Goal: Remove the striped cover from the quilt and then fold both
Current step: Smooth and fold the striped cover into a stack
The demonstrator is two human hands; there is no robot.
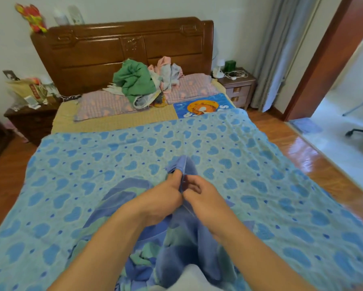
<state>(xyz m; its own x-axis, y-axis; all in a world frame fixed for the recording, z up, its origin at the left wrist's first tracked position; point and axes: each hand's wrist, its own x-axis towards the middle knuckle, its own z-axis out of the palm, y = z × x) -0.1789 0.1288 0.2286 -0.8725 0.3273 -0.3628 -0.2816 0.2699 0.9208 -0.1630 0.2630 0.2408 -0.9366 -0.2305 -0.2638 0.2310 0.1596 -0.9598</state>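
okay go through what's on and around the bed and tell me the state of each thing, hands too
Quilt: spread flat across the bed.
Striped cover: bunched at the near edge.
Left hand: pinching the cover's edge.
Right hand: pinching the same edge.
Clothes pile: heaped, unfolded.
Pillows: lying flat.

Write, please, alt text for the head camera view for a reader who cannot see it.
Both hands, left hand and right hand, pinch the edge of a blue striped cover over a heart-patterned quilt spread on a bed. Beyond lie pillows, a clothes pile and a wooden headboard.
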